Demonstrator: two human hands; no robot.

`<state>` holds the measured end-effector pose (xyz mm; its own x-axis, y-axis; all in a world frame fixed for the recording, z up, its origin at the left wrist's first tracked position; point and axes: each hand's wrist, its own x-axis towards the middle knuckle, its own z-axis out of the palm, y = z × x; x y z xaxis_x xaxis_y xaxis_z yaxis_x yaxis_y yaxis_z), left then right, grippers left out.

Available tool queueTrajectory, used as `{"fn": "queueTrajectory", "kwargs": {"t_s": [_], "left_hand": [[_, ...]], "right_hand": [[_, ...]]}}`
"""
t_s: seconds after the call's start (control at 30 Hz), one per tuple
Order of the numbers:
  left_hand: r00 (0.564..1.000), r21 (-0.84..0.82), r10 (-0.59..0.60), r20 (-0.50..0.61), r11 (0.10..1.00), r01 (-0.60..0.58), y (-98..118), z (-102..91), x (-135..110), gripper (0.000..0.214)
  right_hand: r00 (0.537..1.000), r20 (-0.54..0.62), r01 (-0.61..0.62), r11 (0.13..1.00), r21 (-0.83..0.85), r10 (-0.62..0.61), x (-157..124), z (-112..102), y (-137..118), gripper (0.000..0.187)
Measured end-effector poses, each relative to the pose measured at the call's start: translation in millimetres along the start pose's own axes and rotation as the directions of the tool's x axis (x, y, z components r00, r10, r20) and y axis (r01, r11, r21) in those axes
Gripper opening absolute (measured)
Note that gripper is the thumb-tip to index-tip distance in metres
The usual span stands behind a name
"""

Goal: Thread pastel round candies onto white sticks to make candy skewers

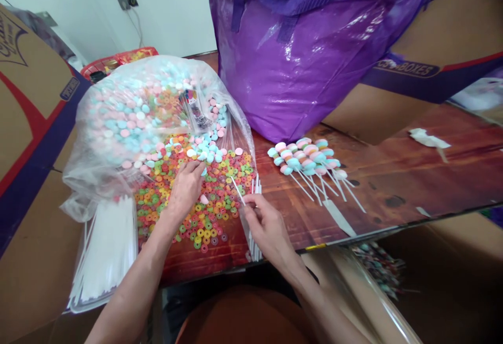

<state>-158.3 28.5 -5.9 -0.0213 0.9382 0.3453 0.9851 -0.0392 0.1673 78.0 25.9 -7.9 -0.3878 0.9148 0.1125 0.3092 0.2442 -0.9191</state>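
Observation:
My left hand (186, 186) reaches into the spread of candy, its fingers slightly apart at some pale blue and pink candy discs (208, 149). Beneath it lie many small ring candies (212, 218) in red, orange, yellow and green. To the right, my right hand (264, 221) pinches a thin white stick (237, 189) between thumb and fingers; the stick tilts up to the left with a bare tip. Below that hand lie more white sticks (255, 250) near the table edge. Finished-looking candy skewers (306, 156), discs and rings on white sticks, are piled farther right.
A clear plastic bag (118, 87) of candy discs spreads at the back left. White sticks in a pack (108, 250) overhang the front left edge. A large purple bag (306, 66) and cardboard boxes (31, 140) flank the wooden table (393, 166). A paper scrap (428, 137) lies right.

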Motion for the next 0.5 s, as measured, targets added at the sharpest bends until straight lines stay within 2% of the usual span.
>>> {"fn": "queueTrajectory", "kwargs": {"t_s": [0.13, 0.23, 0.33, 0.5], "left_hand": [[0.990, -0.034, 0.031, 0.138, 0.999, -0.027, -10.7, -8.6, 15.0, 0.028], [0.978, -0.105, 0.061, 0.199, 0.994, -0.041, -24.0, -15.6, 23.0, 0.020], [0.985, -0.101, 0.038, 0.166, 0.995, -0.021, -25.8, -16.2, 21.8, 0.023], [0.999, -0.044, 0.005, 0.054, 0.999, -0.002, -10.6, -5.6, 8.4, 0.032]], "right_hand": [[0.990, 0.100, -0.119, 0.973, 0.197, 0.101, -4.7, 11.6, 0.6, 0.010], [0.977, 0.165, -0.178, 0.939, 0.296, 0.133, -6.5, 17.8, 2.3, 0.007], [0.972, 0.187, -0.194, 0.927, 0.321, 0.139, -6.1, 21.4, 3.1, 0.006], [0.969, 0.209, -0.191, 0.934, 0.303, 0.131, -3.3, 25.2, 3.9, 0.005]]}}
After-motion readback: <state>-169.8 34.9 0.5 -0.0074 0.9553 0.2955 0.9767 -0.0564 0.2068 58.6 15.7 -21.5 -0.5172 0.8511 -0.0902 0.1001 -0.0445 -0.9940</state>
